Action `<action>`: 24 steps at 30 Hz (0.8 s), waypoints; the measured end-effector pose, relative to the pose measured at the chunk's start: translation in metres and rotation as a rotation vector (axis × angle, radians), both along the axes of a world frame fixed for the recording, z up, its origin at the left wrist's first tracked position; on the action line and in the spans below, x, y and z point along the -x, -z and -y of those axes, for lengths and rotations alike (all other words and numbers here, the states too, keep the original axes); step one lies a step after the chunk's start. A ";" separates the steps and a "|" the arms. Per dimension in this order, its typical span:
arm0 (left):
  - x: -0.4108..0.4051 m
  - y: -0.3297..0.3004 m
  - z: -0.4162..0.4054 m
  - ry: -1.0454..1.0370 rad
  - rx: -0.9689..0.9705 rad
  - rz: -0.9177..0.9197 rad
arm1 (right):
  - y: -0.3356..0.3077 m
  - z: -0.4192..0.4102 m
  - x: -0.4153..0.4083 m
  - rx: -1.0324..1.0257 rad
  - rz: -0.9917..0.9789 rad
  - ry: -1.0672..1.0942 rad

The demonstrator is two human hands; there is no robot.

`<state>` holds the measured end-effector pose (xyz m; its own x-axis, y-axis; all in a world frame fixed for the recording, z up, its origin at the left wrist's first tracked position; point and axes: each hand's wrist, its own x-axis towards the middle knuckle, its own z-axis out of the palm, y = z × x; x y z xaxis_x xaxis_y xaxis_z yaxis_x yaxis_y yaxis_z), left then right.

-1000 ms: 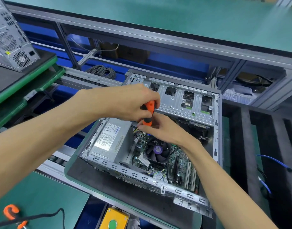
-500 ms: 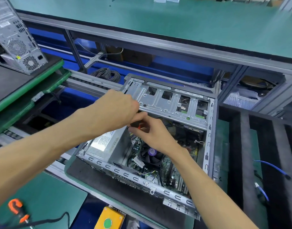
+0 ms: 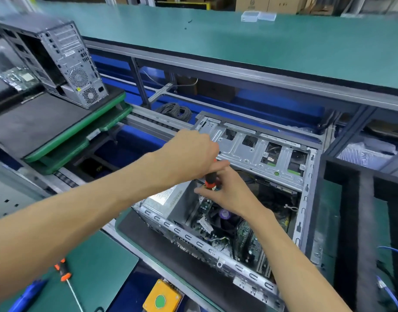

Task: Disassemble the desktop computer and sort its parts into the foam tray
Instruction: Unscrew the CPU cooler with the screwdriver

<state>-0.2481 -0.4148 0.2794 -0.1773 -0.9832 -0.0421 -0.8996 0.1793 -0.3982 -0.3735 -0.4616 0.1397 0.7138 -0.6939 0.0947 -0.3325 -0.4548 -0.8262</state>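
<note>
Left hand [image 3: 189, 154]: fingers curled round the top of an orange-and-black screwdriver [image 3: 210, 175], held upright over the open desktop computer [image 3: 227, 221]. Right hand [image 3: 229, 192], just below and touching it: fingertips pinch the lower end of the handle; the shaft and tip are hidden behind the fingers. Both hands sit between the power supply [image 3: 166, 199] on their left and the perforated drive cage [image 3: 261, 154] behind them, with little side room. The chassis rim [image 3: 193, 239] runs nearer the person than the hands. The case lies on its side, cover off, on a dark mat; fan [image 3: 225, 215] and green motherboard are exposed under the right wrist. Far right of the hands, the black foam tray [image 3: 362, 221] holds blue cables [image 3: 391, 251]. Near left, a second screwdriver [image 3: 65, 275] lies on the green worktop [image 3: 92, 266].
</note>
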 end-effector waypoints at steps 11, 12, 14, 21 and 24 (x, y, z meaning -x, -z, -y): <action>-0.012 -0.012 -0.008 0.058 -0.227 -0.253 | 0.000 0.000 -0.006 -0.007 0.042 0.026; -0.012 -0.012 -0.007 0.020 -0.185 -0.199 | -0.002 -0.002 -0.006 0.008 0.085 0.047; -0.008 -0.012 -0.006 -0.012 -0.086 0.009 | -0.006 -0.007 -0.007 0.041 0.182 0.042; -0.022 -0.005 -0.024 0.156 -0.188 -0.218 | -0.004 -0.008 -0.010 0.030 0.202 -0.008; -0.028 -0.006 -0.022 0.083 -0.194 -0.251 | -0.004 -0.010 -0.012 0.069 0.187 0.031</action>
